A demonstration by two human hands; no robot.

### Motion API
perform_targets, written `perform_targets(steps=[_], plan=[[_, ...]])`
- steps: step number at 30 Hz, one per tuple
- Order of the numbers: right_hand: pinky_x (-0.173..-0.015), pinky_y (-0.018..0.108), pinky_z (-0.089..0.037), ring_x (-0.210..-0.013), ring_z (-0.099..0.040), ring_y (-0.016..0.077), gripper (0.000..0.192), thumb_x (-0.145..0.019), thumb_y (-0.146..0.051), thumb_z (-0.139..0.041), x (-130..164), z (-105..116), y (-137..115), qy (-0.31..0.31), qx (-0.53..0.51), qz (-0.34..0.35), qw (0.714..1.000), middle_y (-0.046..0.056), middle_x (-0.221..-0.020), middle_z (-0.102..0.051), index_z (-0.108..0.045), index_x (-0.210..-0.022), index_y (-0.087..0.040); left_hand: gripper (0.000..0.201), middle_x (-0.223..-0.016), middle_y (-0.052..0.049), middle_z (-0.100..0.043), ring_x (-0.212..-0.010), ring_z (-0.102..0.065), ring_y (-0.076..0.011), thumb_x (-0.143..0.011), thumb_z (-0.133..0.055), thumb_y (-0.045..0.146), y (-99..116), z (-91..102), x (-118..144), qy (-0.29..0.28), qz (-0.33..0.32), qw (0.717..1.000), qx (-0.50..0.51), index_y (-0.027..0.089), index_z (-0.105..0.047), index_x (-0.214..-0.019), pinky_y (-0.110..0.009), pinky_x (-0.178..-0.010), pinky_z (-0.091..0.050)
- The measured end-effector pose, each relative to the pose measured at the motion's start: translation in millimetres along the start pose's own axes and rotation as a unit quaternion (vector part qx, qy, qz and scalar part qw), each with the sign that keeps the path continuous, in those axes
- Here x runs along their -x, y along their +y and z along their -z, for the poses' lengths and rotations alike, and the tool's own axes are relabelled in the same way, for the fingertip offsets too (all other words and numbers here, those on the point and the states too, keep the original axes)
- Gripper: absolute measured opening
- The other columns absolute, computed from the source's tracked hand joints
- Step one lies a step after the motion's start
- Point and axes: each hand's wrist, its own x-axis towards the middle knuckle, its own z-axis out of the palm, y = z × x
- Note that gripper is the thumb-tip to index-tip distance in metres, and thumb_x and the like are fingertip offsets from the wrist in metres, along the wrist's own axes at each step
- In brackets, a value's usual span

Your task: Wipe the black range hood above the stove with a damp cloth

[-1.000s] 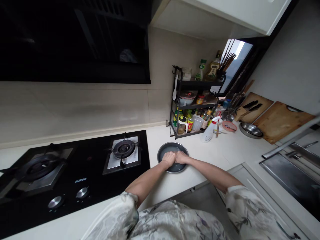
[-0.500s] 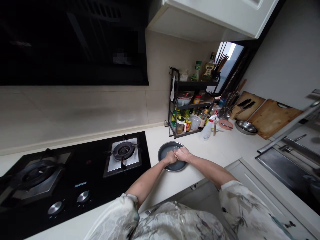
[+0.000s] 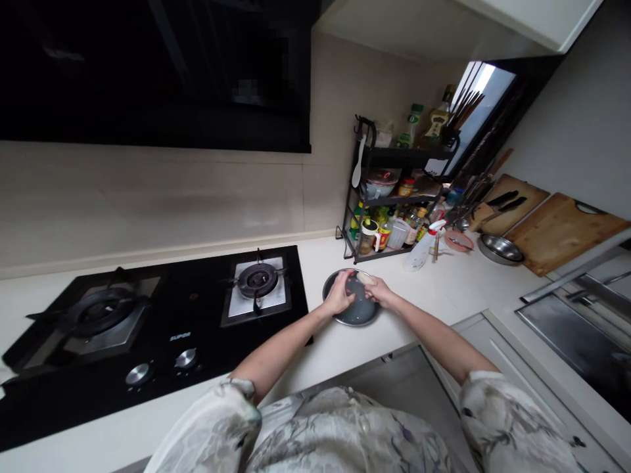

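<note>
A round dark-grey pan [image 3: 359,310] with a pale rim stands on the white counter [image 3: 409,315], right of the stove. Over its left side is my left hand [image 3: 339,295], fingers curved and thumb apart, with nothing visible in its grasp. My right hand [image 3: 379,292], at the pan's upper right, is closed on a small pale, off-white lump [image 3: 365,278] whose kind I cannot make out. The grey inside of the pan has a few light spots and looks wet.
A black gas stove [image 3: 207,309] lies to the left. Behind the pan, a black rack [image 3: 389,197] holds bottles and jars, with a white spray bottle [image 3: 422,249] in front. Farther right are a steel bowl [image 3: 500,249], cutting boards [image 3: 557,230] and a sink [image 3: 572,328].
My hands, pressed together over the pan before, have come apart. The left has loosened its fingers, and the pale lump now shows in the right. The view has shifted.
</note>
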Motion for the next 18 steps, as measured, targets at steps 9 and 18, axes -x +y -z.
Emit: perform_targets(steps=[9,18], plan=[[-0.045,0.007,-0.016,-0.047,-0.017,-0.001,0.049,-0.09,-0.039,-0.064,-2.6,17.9,7.5,-0.319,-0.167,-0.05,0.932,-0.01,-0.06,-0.024,-0.02,-0.084,-0.019,0.049,-0.167,-0.018,-0.048,-0.165,-0.026,-0.0387,-0.109,-0.051,0.006,9.0,4.8,-13.3,-0.169,-0.249,0.811,-0.501,0.018,-0.055,-0.156,-0.067,-0.129,-0.035],[-0.047,0.009,-0.023,-0.046,-0.024,-0.0002,0.035,-0.097,-0.021,-0.057,-32.1,0.7,-16.1,-0.35,0.014,-0.049,0.935,-0.008,-0.058,-0.027,-0.027,-0.079,-0.016,0.027,-0.124,-0.021,-0.072,-0.118,-0.072,-0.0331,-0.111,-0.05,0.015,36.3,-2.4,-25.5,-0.162,-0.025,0.78,-0.604,0.011,-0.072,-0.124,-0.041,-0.097,-0.062]])
